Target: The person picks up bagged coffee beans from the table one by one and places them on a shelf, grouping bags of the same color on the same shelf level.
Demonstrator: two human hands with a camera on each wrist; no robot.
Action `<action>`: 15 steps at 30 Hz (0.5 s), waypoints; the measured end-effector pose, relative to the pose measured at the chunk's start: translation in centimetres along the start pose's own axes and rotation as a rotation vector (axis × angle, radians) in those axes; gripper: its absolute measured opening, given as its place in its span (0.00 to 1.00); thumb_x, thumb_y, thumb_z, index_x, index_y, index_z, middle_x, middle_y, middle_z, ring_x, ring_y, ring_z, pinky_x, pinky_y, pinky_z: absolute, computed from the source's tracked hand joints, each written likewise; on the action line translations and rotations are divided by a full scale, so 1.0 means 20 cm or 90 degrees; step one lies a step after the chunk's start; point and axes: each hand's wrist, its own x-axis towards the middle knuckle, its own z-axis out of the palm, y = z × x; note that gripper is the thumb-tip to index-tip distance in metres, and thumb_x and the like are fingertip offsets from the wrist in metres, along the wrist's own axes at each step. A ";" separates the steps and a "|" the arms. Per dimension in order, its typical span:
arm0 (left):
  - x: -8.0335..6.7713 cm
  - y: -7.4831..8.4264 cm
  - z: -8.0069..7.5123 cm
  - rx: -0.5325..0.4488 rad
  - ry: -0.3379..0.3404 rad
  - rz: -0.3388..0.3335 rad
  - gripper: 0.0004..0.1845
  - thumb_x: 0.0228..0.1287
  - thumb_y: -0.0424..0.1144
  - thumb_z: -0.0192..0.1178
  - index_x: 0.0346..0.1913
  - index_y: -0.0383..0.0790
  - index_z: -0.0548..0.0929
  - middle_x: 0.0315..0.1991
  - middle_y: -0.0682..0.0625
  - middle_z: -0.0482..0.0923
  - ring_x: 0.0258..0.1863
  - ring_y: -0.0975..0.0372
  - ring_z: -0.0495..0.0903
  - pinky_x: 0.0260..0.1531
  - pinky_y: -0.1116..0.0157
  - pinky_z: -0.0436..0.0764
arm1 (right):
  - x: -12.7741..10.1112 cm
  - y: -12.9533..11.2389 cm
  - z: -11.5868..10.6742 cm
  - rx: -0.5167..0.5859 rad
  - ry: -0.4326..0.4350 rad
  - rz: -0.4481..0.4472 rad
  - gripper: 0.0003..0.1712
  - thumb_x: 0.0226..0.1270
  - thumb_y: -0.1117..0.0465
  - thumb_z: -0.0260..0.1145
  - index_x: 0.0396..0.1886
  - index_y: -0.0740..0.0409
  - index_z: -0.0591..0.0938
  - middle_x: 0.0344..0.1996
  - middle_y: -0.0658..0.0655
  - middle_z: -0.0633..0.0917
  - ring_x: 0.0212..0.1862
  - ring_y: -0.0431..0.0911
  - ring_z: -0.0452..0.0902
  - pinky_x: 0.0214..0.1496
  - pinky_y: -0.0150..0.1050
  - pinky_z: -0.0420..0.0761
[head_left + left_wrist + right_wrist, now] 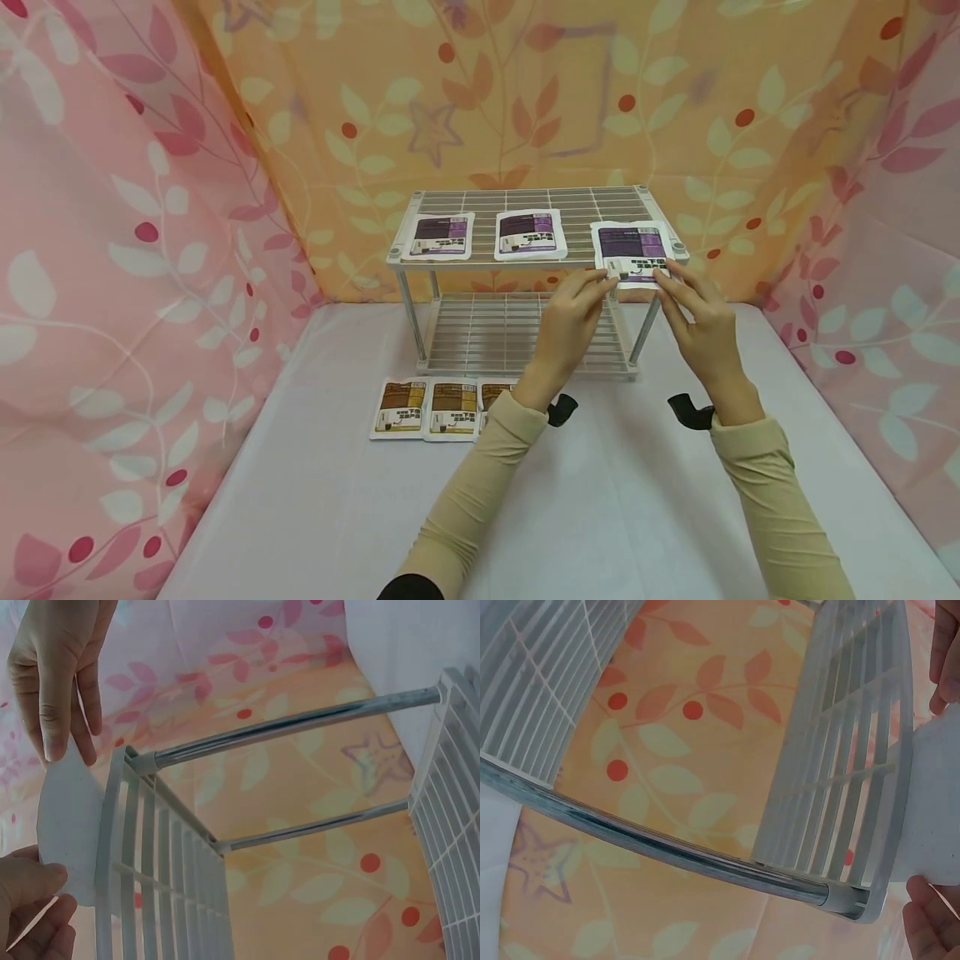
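Observation:
A white wire rack (420, 254) stands on the table with three purple-labelled packets on its top shelf. Both hands pinch the front edge of the rightmost purple packet (632, 246), which overhangs the shelf's front right corner. My left hand (607, 283) holds its left front corner and my right hand (669, 273) its right front corner. In the left wrist view the left hand (34, 900) grips the packet's white underside (67, 817) beside the shelf wires (157, 870). The right wrist view shows my right hand (930, 926) under the packet (937, 795).
Two more purple packets (439, 236) (529, 234) lie on the top shelf's left and middle. Three brown packets (427, 408) lie in a row on the white table (637, 500) before the rack. The lower shelf (517, 333) holds nothing. Patterned cloth walls enclose the table.

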 end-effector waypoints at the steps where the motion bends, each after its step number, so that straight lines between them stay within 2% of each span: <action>1: 0.01 0.00 0.00 -0.002 -0.003 0.001 0.12 0.62 0.29 0.57 0.46 0.40 0.85 0.48 0.47 0.81 0.51 0.59 0.77 0.56 0.77 0.69 | 0.01 0.00 0.00 0.001 -0.002 0.002 0.21 0.56 0.74 0.66 0.51 0.58 0.82 0.54 0.59 0.79 0.52 0.57 0.75 0.58 0.27 0.69; 9: 0.05 -0.03 -0.01 0.011 -0.035 -0.012 0.12 0.63 0.28 0.56 0.47 0.40 0.84 0.49 0.48 0.81 0.51 0.60 0.78 0.53 0.77 0.72 | 0.05 0.03 0.02 0.000 -0.015 0.005 0.19 0.58 0.73 0.64 0.50 0.60 0.82 0.54 0.62 0.79 0.55 0.57 0.74 0.59 0.39 0.73; 15: 0.09 -0.04 -0.02 0.042 -0.080 -0.021 0.13 0.65 0.30 0.55 0.49 0.41 0.83 0.50 0.49 0.81 0.52 0.60 0.78 0.52 0.74 0.74 | 0.09 0.05 0.02 -0.011 -0.033 -0.001 0.17 0.60 0.71 0.63 0.50 0.62 0.81 0.52 0.64 0.79 0.54 0.59 0.74 0.59 0.47 0.73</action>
